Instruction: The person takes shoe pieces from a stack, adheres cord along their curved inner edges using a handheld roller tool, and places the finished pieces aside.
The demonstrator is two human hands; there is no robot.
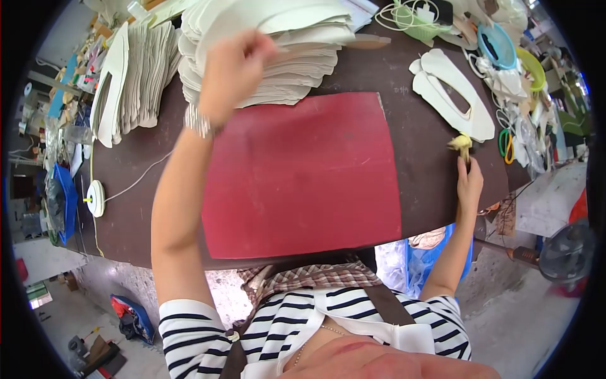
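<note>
Head view: your right hand [470,183] was wrapped around the handle of a yellow-headed tool [463,144], right of the red mat [303,180]; its head sat just beside the loose white pieces [466,88], beyond and right of the mat. Your left hand [235,74] was motion-blurred over the large white stack [293,69], at the mat's far edge; it looked curled, but I couldn't tell whether it pinched a sheet. Second fanned stack [132,82] stood left of and beyond the mat. My read on handling: single sheets light, thin, bendable; full stack heavier, layers prone to slip. Best hold was a sheet's outer edge, off the narrow strips. Tool looked light; best held low, clear of the yellow head.
</note>
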